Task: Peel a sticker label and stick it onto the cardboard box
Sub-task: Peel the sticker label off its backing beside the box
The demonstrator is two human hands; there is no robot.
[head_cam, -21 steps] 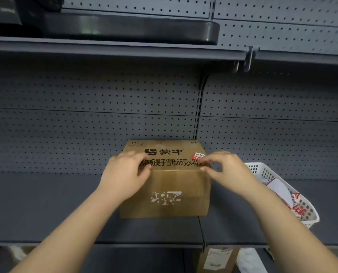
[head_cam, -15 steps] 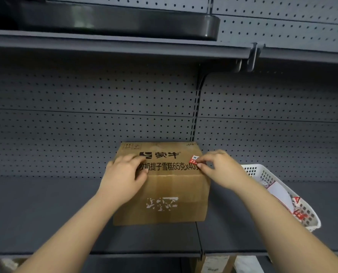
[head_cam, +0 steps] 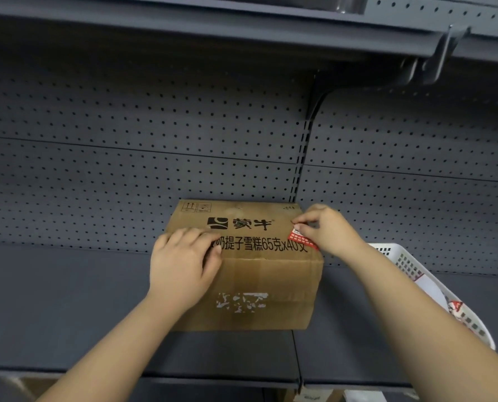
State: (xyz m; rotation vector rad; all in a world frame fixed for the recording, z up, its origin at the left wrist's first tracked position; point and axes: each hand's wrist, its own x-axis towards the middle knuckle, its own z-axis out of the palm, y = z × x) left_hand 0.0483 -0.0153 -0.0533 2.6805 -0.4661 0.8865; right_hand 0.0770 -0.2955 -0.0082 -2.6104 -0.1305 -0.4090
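A brown cardboard box (head_cam: 265, 274) with black printed characters stands on a grey shelf. My left hand (head_cam: 184, 265) lies flat over its front left top edge, fingers spread on the cardboard. A small red and white sticker label (head_cam: 301, 239) lies on the box top near the right edge. My right hand (head_cam: 329, 230) pinches the label's upper end between thumb and forefinger, and part of the label is hidden under those fingers.
A white plastic basket (head_cam: 433, 288) with white and red sticker sheets sits to the right of the box. Grey pegboard (head_cam: 143, 134) backs the shelf, and another shelf (head_cam: 213, 27) overhangs above. Cardboard shows below the shelf's front edge.
The view has shifted slightly. My right hand has drawn the label down onto the box top by the right edge. My left hand has stayed on the box.
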